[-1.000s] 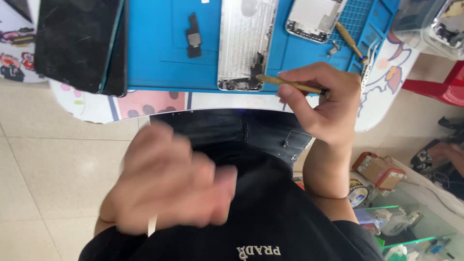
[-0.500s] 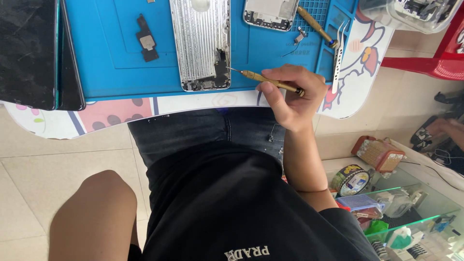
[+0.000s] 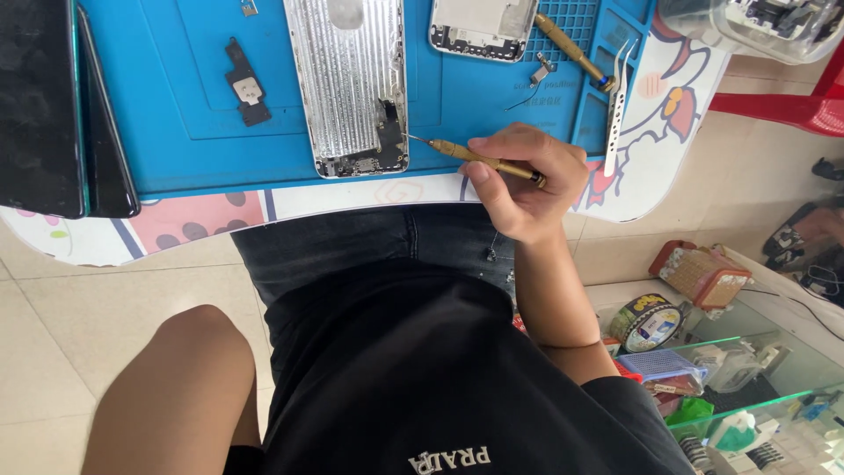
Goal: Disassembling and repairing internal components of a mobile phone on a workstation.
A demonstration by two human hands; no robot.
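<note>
Head view: your right hand [image 3: 527,189] pinched a slim brass screwdriver [image 3: 479,159], tip at the silver phone housing's [image 3: 350,84] edge — next needed steady seating; left hand unseen.

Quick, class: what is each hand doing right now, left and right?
Right hand: closed on a gold screwdriver, its tip at the edge of the opened phone shell.
Left hand: out of view; only the forearm shows.

A dark, flat rectangular phone screen panel [image 3: 40,105] lies at the left end of the blue work mat, black and unlit. Down on the glass shelf at right sits a round tape roll with a yellow-and-black label [image 3: 648,324], beside a red-edged rectangular packet [image 3: 701,274].
</note>
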